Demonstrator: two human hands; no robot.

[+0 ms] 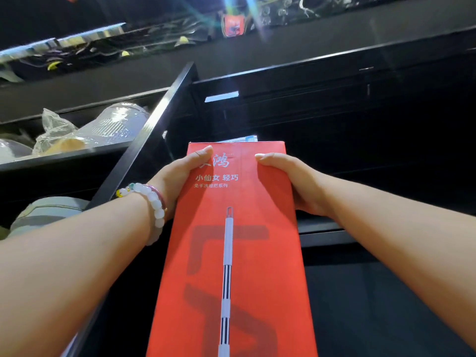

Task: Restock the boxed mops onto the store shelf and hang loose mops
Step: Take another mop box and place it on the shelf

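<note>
I see the red mop box (pixel 239 253) held lengthwise at centre, far end at the dark shelf (pixel 334 73). Left hand (pixel 180 173) and right hand (pixel 291 181) each grip a side edge, thumbs on top.

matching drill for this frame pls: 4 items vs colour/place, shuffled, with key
Items:
1. mop box
2. bracelet
3. left hand
4. plastic-wrapped goods

Descriptions:
A. on the shelf at left
B. red, with a mop handle printed on it
C. white beads, on the left wrist
D. grip on the box's left edge

Pairs: 1-B, 2-C, 3-D, 4-A
</note>
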